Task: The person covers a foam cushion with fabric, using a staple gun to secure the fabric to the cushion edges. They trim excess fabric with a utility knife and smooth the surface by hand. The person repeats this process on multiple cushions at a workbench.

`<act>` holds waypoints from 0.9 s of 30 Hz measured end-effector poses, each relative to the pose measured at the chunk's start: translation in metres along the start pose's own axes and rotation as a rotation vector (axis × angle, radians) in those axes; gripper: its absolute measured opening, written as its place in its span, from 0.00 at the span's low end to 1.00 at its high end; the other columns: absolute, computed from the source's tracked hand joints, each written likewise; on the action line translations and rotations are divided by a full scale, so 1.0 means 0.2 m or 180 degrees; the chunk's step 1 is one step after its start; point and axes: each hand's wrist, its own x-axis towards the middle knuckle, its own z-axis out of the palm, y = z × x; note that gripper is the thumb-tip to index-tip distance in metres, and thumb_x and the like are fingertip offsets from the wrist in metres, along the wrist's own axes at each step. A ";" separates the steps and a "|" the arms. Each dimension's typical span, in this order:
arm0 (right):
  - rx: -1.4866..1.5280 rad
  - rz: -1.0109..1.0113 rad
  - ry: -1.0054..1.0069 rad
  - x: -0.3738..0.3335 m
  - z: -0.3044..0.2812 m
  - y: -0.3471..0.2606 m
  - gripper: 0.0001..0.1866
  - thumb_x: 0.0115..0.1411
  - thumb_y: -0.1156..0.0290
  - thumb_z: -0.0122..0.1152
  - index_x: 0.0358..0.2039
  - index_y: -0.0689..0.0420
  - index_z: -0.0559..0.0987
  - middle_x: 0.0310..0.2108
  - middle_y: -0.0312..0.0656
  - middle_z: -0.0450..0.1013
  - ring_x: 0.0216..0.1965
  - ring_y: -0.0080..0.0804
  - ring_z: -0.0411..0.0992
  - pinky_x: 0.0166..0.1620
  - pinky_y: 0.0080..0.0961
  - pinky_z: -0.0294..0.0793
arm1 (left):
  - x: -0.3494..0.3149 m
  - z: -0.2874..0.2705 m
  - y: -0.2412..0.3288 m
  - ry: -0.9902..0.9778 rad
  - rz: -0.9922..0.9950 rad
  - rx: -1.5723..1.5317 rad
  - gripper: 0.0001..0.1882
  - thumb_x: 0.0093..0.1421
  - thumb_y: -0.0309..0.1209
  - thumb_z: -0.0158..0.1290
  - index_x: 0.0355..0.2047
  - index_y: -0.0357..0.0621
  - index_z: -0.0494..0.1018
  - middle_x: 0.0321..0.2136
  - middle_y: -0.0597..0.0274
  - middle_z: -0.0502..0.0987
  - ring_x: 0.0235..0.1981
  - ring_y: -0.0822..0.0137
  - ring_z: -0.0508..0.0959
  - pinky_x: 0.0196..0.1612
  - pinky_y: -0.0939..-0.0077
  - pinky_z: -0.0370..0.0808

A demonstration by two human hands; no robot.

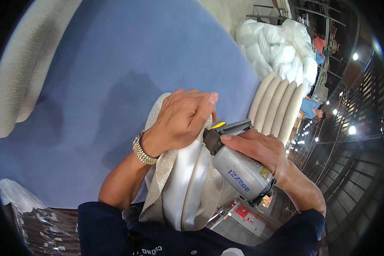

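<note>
A curved piece with white padding (pixel 178 183) stands against my body, wrapped partly in beige fabric (pixel 160 183) whose loose edges hang open on both sides. My left hand (pixel 183 113), with a metal watch (pixel 141 149) at the wrist, is closed over the far end of the fabric; its fingertips are mostly hidden behind the piece. In my right hand (pixel 260 149) is a grey staple gun (pixel 241 170), gripped around its body. The gun's dark nose meets the fabric edge just right of my left hand; exact contact cannot be made out.
A blue-covered table (pixel 158 42) spreads ahead and left. On it lies a beige upholstered piece (pixel 23 72). Several beige curved cushions (pixel 275 104) stand in a row at right, before white plastic-wrapped bundles (pixel 277 49). Plastic-wrapped brown goods (pixel 47 232) sit lower left. A person (pixel 310 109) is farther off.
</note>
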 end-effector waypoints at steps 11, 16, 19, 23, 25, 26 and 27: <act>0.0218 0.0393 0.0174 -0.05 0.02 0.02 0.37 0.52 0.72 0.70 0.65 0.53 0.73 0.40 0.47 0.77 0.38 0.44 0.80 0.42 0.35 0.81 | 0.04 0.08 -0.01 0.0112 0.0081 0.0510 0.28 0.76 0.40 0.39 0.20 0.45 0.76 0.17 0.59 0.69 0.23 0.57 0.69 0.33 0.62 0.61; 0.0328 0.0492 0.0141 -0.01 -0.02 0.00 0.35 0.53 0.71 0.69 0.65 0.54 0.75 0.42 0.49 0.78 0.39 0.43 0.81 0.42 0.34 0.80 | 0.04 0.08 0.00 0.0030 -0.0009 0.0611 0.28 0.76 0.41 0.39 0.19 0.45 0.75 0.17 0.59 0.69 0.22 0.56 0.69 0.33 0.62 0.61; 0.0493 0.0504 0.0222 -0.04 -0.01 0.04 0.34 0.54 0.71 0.68 0.64 0.54 0.75 0.40 0.47 0.79 0.38 0.42 0.81 0.43 0.34 0.80 | 0.06 0.12 -0.02 0.0028 0.0038 0.0740 0.29 0.76 0.42 0.40 0.19 0.44 0.75 0.16 0.59 0.69 0.21 0.58 0.68 0.32 0.63 0.61; 0.0493 0.0568 0.0108 0.00 -0.04 0.06 0.32 0.55 0.73 0.67 0.63 0.53 0.76 0.37 0.44 0.79 0.37 0.39 0.81 0.42 0.31 0.80 | 0.05 0.09 0.00 0.0060 -0.0117 0.0614 0.29 0.76 0.41 0.41 0.18 0.43 0.76 0.16 0.61 0.69 0.20 0.61 0.67 0.31 0.65 0.61; 0.0377 0.0607 0.0079 -0.01 -0.04 0.07 0.32 0.55 0.75 0.67 0.63 0.52 0.76 0.35 0.43 0.79 0.37 0.38 0.81 0.41 0.30 0.80 | 0.07 0.12 -0.03 0.0108 0.0037 0.0659 0.29 0.76 0.41 0.41 0.19 0.43 0.76 0.16 0.62 0.69 0.20 0.61 0.67 0.31 0.65 0.61; 0.0382 0.0606 0.0127 0.00 -0.04 0.06 0.32 0.54 0.75 0.67 0.62 0.52 0.77 0.35 0.43 0.79 0.36 0.38 0.81 0.41 0.29 0.80 | 0.08 0.12 -0.04 0.0132 0.0116 0.0681 0.29 0.76 0.41 0.41 0.19 0.43 0.76 0.16 0.62 0.68 0.19 0.61 0.66 0.31 0.65 0.61; 0.0394 0.0614 0.0179 0.00 -0.03 0.07 0.31 0.53 0.76 0.68 0.61 0.51 0.78 0.35 0.43 0.79 0.36 0.37 0.81 0.40 0.29 0.80 | 0.08 0.12 -0.03 0.0075 0.0059 0.0700 0.29 0.76 0.41 0.41 0.19 0.43 0.76 0.16 0.62 0.69 0.19 0.62 0.67 0.31 0.65 0.61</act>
